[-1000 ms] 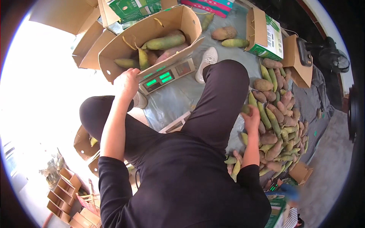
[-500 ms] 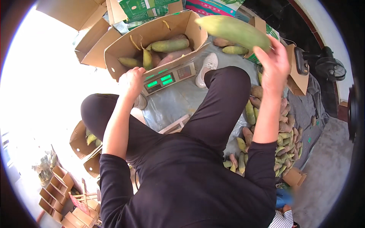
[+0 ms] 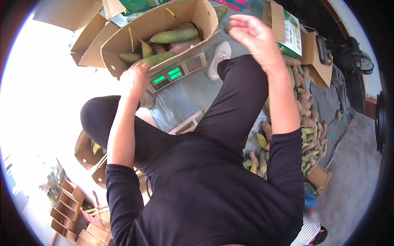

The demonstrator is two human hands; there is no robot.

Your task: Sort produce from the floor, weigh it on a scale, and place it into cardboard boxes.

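An open cardboard box (image 3: 117,43) sits tilted on a digital scale (image 3: 178,73) with lit green digits. Inside lie several long green radishes (image 3: 174,36) and some pinkish-brown ones. My left hand (image 3: 134,80) is closed over the box's near rim at its left corner. Just behind that rim rests another green radish (image 3: 154,59), partly hidden by the cardboard. To the right of the box my right hand (image 3: 254,39) hangs in the air, empty, its fingers bent and apart from the thumb.
A long heap of radishes (image 3: 310,135) lies on dark cloth to my right. Beyond it stand a green and white carton (image 3: 291,35), a brown box (image 3: 320,59) and a black fan (image 3: 355,57). Divided cardboard trays (image 3: 65,211) are at lower left. Another person's striped sleeve (image 3: 305,231) shows at lower right.
The large green radish has left my right hand, and a green radish now lies by the box's near wall. My right hand has moved left. My left hand stays at the rim.
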